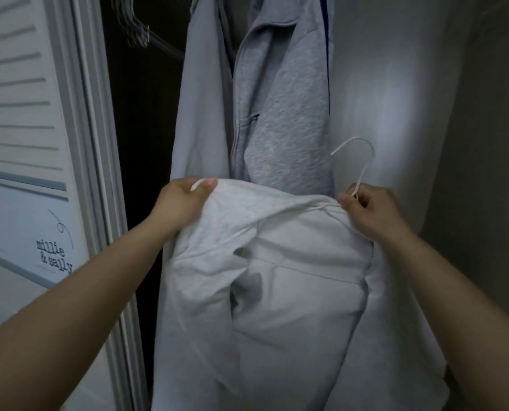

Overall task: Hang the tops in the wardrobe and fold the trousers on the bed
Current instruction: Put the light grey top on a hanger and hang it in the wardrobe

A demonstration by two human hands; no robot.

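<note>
I hold a white top [291, 292] up in front of the open wardrobe [140, 143]. A white wire hanger [362, 161] sits inside the top, its hook sticking up at the right. My left hand [185, 200] grips the top's left shoulder together with the hanger's end. My right hand [371, 209] pinches the hanger's neck just below the hook, at the top's collar. Behind them a grey zip-up top [279, 108] hangs in the wardrobe.
A white louvred wardrobe door [25, 114] stands open at the left, with a printed bag or sign [54, 256] below it. Several bare wire hangers [140, 28] hang at the upper left inside. A plain wall [425, 99] closes the right side.
</note>
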